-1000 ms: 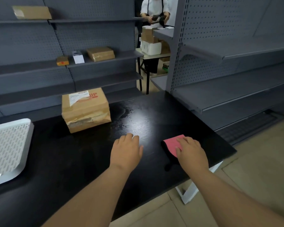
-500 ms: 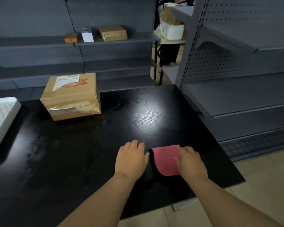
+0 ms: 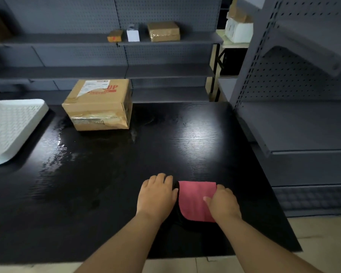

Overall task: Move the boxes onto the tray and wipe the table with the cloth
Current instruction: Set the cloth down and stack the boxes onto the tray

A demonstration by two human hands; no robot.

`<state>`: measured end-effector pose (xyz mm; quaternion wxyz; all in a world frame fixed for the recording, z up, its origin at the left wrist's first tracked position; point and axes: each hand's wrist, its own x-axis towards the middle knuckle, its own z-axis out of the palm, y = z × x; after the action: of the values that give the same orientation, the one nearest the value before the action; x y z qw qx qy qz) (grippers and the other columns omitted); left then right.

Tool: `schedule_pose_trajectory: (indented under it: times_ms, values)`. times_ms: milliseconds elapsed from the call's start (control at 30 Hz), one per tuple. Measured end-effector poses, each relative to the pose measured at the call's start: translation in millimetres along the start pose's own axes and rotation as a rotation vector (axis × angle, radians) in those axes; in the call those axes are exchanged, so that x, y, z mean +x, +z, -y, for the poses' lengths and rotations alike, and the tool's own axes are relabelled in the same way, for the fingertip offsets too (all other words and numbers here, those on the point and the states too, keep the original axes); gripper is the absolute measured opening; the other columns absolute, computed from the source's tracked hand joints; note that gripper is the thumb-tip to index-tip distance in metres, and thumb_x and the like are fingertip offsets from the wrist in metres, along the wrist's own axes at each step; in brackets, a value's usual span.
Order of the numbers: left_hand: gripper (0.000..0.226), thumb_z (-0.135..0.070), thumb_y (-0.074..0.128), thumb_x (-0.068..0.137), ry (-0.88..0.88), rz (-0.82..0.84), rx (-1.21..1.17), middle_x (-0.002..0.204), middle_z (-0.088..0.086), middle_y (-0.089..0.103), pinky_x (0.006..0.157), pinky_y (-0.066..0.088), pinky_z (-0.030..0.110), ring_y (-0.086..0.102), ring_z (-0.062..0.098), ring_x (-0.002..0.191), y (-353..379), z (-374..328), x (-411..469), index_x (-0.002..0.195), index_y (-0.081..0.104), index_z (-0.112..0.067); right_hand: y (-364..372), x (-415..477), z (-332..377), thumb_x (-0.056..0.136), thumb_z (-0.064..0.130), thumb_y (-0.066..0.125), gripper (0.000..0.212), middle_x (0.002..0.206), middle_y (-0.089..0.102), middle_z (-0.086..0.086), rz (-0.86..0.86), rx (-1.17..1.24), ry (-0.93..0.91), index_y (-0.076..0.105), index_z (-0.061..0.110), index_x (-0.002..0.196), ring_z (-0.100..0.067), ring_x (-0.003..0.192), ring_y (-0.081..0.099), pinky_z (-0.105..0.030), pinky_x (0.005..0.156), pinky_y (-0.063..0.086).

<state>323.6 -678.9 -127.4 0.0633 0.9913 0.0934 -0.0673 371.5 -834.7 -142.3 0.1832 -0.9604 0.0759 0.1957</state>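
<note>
By the black wooden table's (image 3: 106,194) near edge, a folded pink cloth (image 3: 193,201) is gripped by the right hand (image 3: 223,202), the left hand (image 3: 157,195) laid flat beside it.

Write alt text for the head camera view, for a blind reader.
Two hands rest on a black table: the right hand on a pink cloth, the left hand beside it. A cardboard box sits farther back, a white tray at left.

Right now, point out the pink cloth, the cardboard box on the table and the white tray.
pink cloth (image 3: 193,201): head view, middle of its bare face.
cardboard box (image 3: 98,92): head view, top face.
white tray (image 3: 40,106): head view, far right rim corner.
</note>
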Motion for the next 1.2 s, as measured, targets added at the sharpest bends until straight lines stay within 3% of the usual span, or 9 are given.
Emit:
schedule_pose_trajectory:
  times_ms: [200,300,367,533,700,900,1067,1200]
  values:
    - [0.048,-0.043,0.033,0.098,-0.039,-0.019,0.018,0.142,0.001,0.043,0.109,0.031,0.035,0.040,0.019,0.132,-6,10,-2,0.141,0.037,-0.020,0,12,4,0.093,0.025,0.058,0.030,0.115,0.060,-0.012,0.028,0.101,0.068,0.056,0.005,0.114,-0.026,0.099,0.059,-0.025,0.072,0.040]
    - [0.048,-0.043,0.033,0.099,-0.054,-0.026,0.022,0.141,0.000,0.044,0.108,0.032,0.035,0.041,0.019,0.131,-11,17,-5,0.140,0.038,-0.020,-2,11,7,0.094,0.018,0.053,0.015,0.107,0.062,-0.011,-0.010,0.174,0.044,0.056,0.008,0.106,-0.021,0.077,0.049,-0.024,0.065,0.035]
    - [0.048,-0.043,0.033,0.099,-0.062,-0.034,0.027,0.142,0.000,0.044,0.109,0.032,0.035,0.041,0.019,0.131,-15,22,-7,0.141,0.037,-0.021,-4,9,11,0.094,0.014,0.051,0.011,0.105,0.061,-0.009,-0.044,0.197,0.019,0.055,0.009,0.104,-0.019,0.074,0.045,-0.024,0.065,0.033]
    - [0.048,-0.044,0.034,0.098,-0.092,-0.065,0.034,0.142,0.000,0.043,0.109,0.033,0.035,0.041,0.019,0.132,-30,39,-13,0.141,0.036,-0.022,-7,2,23,0.095,0.010,0.049,0.015,0.105,0.062,-0.011,-0.059,0.204,-0.012,0.056,0.009,0.108,-0.021,0.076,0.048,-0.024,0.067,0.034]
    - [0.048,-0.043,0.034,0.099,-0.080,-0.076,0.040,0.142,0.001,0.043,0.109,0.033,0.035,0.041,0.019,0.131,-44,55,-22,0.141,0.036,-0.021,-12,-1,19,0.094,0.004,0.044,0.021,0.115,0.061,-0.018,-0.068,0.181,0.081,0.058,0.001,0.110,-0.031,0.104,0.059,-0.028,0.074,0.038]
    - [0.046,-0.042,0.034,0.099,-0.074,-0.083,0.058,0.140,0.001,0.044,0.108,0.033,0.035,0.042,0.020,0.130,-51,60,-24,0.139,0.038,-0.021,-13,-2,22,0.093,0.001,0.041,0.026,0.118,0.057,-0.020,-0.066,0.187,0.114,0.054,-0.001,0.115,-0.034,0.107,0.057,-0.029,0.076,0.038]
    - [0.045,-0.042,0.034,0.099,-0.088,-0.111,0.064,0.138,0.001,0.046,0.107,0.034,0.035,0.043,0.020,0.128,-62,64,-24,0.137,0.041,-0.020,-22,-7,40,0.092,-0.001,0.044,0.029,0.121,0.056,-0.020,-0.096,0.161,-0.013,0.055,0.000,0.119,-0.032,0.109,0.057,-0.031,0.083,0.044]
    - [0.044,-0.041,0.035,0.099,-0.120,-0.153,0.068,0.138,0.001,0.046,0.107,0.034,0.036,0.043,0.020,0.128,-78,77,-23,0.138,0.040,-0.021,-29,-12,78,0.089,0.001,0.048,0.024,0.121,0.055,-0.019,-0.109,0.187,-0.144,0.058,0.007,0.110,-0.032,0.108,0.056,-0.028,0.080,0.042]
